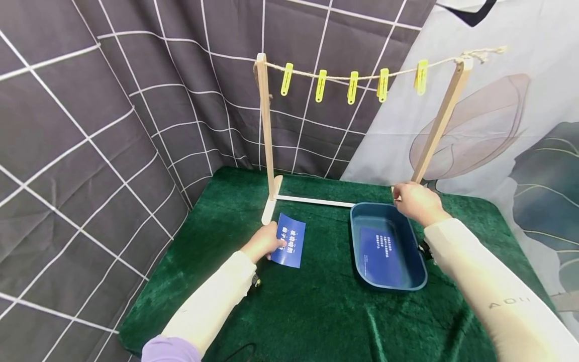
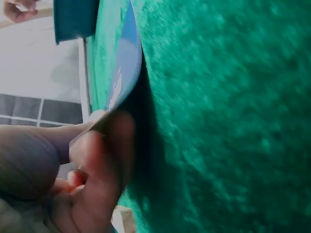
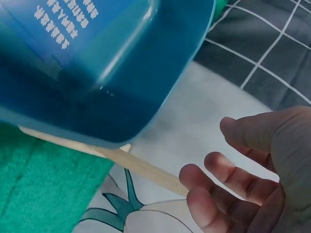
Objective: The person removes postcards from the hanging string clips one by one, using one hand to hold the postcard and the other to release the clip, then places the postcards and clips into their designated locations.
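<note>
In the head view my left hand (image 1: 264, 242) pinches the left edge of a blue card (image 1: 294, 241) with white print. The left wrist view shows thumb and fingers on the card (image 2: 127, 63), which bends slightly just over the green cloth. My right hand (image 1: 419, 202) hovers by the far right corner of a dark blue bin (image 1: 355, 246), near the foot of the right wooden post. Its fingers (image 3: 199, 208) are loosely bent and hold nothing in the right wrist view. Another blue printed card (image 1: 381, 254) lies flat inside the bin.
A wooden frame with a left post (image 1: 267, 125), a right post (image 1: 441, 120) and a white crossbar (image 1: 316, 201) stands at the back. Several yellow clothespins (image 1: 353, 88) hang on its twine (image 1: 303, 74). Green cloth (image 1: 316, 311) covers the table; grid-patterned fabric (image 1: 135, 125) hangs behind.
</note>
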`<state>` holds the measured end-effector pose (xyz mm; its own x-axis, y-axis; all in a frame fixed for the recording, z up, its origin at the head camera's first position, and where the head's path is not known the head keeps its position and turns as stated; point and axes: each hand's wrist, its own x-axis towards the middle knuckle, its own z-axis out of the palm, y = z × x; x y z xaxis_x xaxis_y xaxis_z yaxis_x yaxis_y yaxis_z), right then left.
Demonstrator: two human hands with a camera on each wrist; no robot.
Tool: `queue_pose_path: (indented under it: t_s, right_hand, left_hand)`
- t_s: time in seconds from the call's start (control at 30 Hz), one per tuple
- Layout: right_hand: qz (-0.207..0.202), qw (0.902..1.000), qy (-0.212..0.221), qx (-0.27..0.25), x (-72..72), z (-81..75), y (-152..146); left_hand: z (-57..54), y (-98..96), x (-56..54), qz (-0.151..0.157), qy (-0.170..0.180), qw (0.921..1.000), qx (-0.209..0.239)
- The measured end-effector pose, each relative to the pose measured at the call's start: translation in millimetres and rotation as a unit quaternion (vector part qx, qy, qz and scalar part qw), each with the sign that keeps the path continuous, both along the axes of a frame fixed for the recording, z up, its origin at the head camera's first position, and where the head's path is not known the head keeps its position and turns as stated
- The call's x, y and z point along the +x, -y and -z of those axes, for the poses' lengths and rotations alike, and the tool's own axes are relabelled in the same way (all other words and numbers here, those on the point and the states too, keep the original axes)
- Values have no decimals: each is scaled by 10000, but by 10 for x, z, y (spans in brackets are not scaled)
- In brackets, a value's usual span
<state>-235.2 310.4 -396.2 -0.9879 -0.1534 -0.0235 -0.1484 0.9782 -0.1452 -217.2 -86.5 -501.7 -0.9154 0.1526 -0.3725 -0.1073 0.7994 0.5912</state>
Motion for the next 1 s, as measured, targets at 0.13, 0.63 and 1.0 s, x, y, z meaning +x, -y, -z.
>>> queue_pose_path:
  t_s: [0.13, 0.63, 1.0]
  right_hand:
    - [2, 9998, 18, -180, -14, 46, 51]
    - [-1821, 9426, 845, -2669, 79, 63, 612]
    - [-1192, 9331, 518, -3352, 95, -125, 492]
  left_hand:
    - [-57, -29, -39, -106, -7, 9949, 1006]
    - [-544, -569, 21, 948, 103, 9427, 3196]
    - [-734, -610, 122, 1379, -48, 9397, 3130]
